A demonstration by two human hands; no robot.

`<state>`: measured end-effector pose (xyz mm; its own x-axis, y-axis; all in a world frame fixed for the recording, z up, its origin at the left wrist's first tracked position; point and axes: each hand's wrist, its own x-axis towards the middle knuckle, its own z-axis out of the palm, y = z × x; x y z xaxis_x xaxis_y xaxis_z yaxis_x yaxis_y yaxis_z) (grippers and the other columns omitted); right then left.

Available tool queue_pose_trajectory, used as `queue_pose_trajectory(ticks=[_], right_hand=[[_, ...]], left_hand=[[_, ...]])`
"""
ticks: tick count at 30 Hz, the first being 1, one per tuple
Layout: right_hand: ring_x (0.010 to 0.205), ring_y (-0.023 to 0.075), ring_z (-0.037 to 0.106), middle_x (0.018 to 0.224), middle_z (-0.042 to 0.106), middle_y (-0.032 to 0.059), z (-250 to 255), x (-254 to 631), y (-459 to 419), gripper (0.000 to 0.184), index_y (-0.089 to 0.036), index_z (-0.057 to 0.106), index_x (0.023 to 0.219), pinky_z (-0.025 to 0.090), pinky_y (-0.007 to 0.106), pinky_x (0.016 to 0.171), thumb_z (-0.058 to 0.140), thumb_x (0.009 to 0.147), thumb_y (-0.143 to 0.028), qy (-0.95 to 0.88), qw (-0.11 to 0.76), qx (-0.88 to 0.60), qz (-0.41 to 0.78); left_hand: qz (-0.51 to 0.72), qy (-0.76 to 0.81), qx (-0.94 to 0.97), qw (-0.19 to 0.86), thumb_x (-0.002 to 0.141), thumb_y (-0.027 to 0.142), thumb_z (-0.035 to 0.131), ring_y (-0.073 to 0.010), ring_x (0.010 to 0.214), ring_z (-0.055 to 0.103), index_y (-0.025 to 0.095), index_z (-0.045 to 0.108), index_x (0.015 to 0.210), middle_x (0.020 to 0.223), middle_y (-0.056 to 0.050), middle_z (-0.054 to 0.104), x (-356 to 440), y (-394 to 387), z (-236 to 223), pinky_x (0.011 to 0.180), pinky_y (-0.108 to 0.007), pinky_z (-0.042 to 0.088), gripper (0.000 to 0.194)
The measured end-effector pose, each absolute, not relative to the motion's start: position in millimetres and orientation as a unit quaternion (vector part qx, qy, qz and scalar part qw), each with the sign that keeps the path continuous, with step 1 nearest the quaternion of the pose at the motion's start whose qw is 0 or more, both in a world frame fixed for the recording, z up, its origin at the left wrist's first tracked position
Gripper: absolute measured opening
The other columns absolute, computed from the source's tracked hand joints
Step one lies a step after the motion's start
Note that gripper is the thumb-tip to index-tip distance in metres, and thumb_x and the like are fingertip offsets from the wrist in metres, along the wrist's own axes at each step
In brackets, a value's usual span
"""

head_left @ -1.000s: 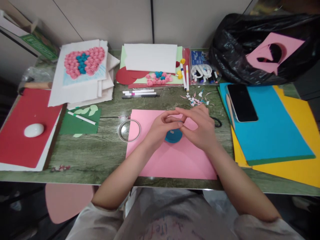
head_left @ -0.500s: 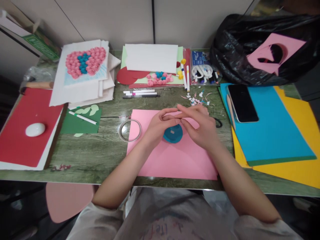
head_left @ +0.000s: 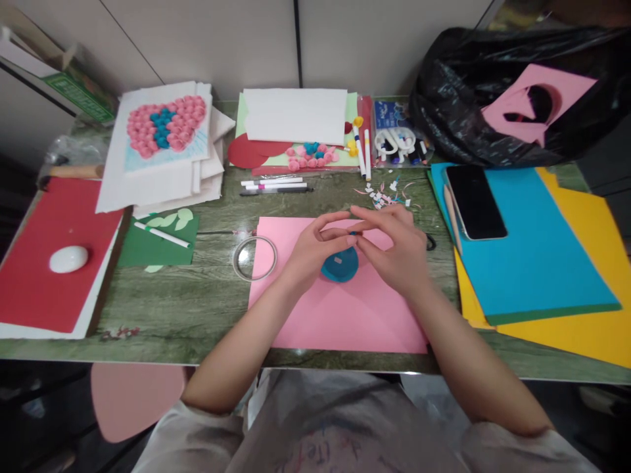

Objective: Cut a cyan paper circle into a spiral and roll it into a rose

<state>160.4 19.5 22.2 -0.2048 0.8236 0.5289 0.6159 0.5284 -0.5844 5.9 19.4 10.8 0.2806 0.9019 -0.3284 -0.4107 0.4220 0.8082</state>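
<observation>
One blue disc [head_left: 340, 266] beneath left hand [head_left: 315, 248] and right hand [head_left: 394, 249] — fingertips nearly closed around blue bit [head_left: 353, 234].

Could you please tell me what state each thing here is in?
Left hand: fingers curved
Right hand: fingers curved
Blue disc: partly covered by hands
Pink sheet: flat
Silver ring: lying flat
Phone: face up, screen dark
Black bag: open
Green box: open

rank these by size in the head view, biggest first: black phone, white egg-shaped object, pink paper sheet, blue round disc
1. Pink paper sheet
2. Black phone
3-4. Unsure: blue round disc and white egg-shaped object look close, and the disc is partly hidden.
</observation>
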Motion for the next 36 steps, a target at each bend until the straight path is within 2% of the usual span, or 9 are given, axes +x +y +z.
queue_pose_trajectory(ticks=[6,12,17,26,36], right_hand=[[0.079,0.0185,0.055,0.081,0.073,-0.0023,26.2,160.1,19.4,0.041,-0.028,0.064,0.113,0.045,0.037,0.080,0.063,0.076,-0.010,-0.756,0.430,-0.475,0.137],[0.074,0.0174,0.053,0.073,0.065,-0.0015,25.2,160.7,19.8,0.037,-0.029,0.065,0.110,0.043,0.035,0.076,0.059,0.078,-0.012,-0.770,0.421,-0.462,0.126],[0.074,0.0176,0.052,0.069,0.061,-0.0008,22.3,160.7,20.0,0.037,-0.028,0.065,0.110,0.042,0.036,0.077,0.057,0.078,-0.012,-0.788,0.405,-0.447,0.124],[0.083,0.0190,0.058,0.084,0.069,0.0001,20.9,160.9,18.6,0.041,-0.031,0.061,0.118,0.043,0.039,0.082,0.058,0.080,-0.015,-0.791,0.418,-0.430,0.124],[0.085,0.0188,0.060,0.090,0.072,0.0004,17.7,162.3,19.8,0.042,-0.031,0.061,0.119,0.045,0.039,0.083,0.060,0.081,-0.015,-0.793,0.423,-0.427,0.100]], left_hand=[[0.444,0.390,0.303,0.748,0.063,0.018,0.078,-0.0116,0.076,0.063,0.019,0.061,0.106,0.083,-0.001,0.071,6.7,18.1,12.8,0.074,-0.025,0.044,0.046],[0.445,0.368,0.322,0.751,0.065,0.017,0.076,-0.0143,0.081,0.065,0.020,0.062,0.103,0.085,-0.001,0.071,7.9,16.9,12.8,0.077,-0.027,0.044,0.041],[0.444,0.358,0.328,0.753,0.065,0.015,0.075,-0.0122,0.076,0.063,0.018,0.063,0.098,0.080,0.000,0.070,9.4,16.0,11.6,0.073,-0.025,0.043,0.036],[0.459,0.366,0.271,0.763,0.062,0.014,0.076,-0.0113,0.071,0.064,0.017,0.065,0.098,0.080,-0.001,0.072,6.0,19.5,13.3,0.074,-0.026,0.045,0.037],[0.457,0.363,0.253,0.772,0.062,0.015,0.077,-0.0106,0.075,0.064,0.019,0.065,0.099,0.084,-0.001,0.073,4.3,21.0,12.4,0.075,-0.025,0.044,0.039]])
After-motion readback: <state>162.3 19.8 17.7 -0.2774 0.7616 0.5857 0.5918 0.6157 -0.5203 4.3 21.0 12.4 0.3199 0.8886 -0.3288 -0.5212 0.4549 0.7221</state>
